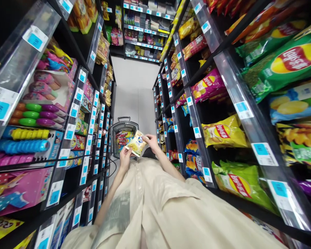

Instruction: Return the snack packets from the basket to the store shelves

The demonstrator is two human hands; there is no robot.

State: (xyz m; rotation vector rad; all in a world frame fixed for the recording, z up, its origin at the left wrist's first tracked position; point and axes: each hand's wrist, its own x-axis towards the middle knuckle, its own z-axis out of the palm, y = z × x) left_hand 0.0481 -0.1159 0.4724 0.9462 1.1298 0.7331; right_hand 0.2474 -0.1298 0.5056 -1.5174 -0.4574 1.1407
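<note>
Between my two hands is a small cream and yellow snack bag point(136, 143) with a blue logo, its front turned up. My left hand point(125, 157) pinches the bag's lower left corner. The upper right edge is gripped by my right hand point(151, 141). Just beyond the bag, a dark grey shopping basket point(114, 152) stands on the floor, with several colourful packets point(123, 137) inside. The bag hides part of the basket and its contents.
A narrow aisle floor point(134, 86) runs between two tall black shelves. Toys and candy boxes point(84, 124) line the left shelf; chip bags point(220, 131) fill the right one. A shelf unit point(145, 34) crosses the far end. A thin black cable point(115, 169) hangs at left.
</note>
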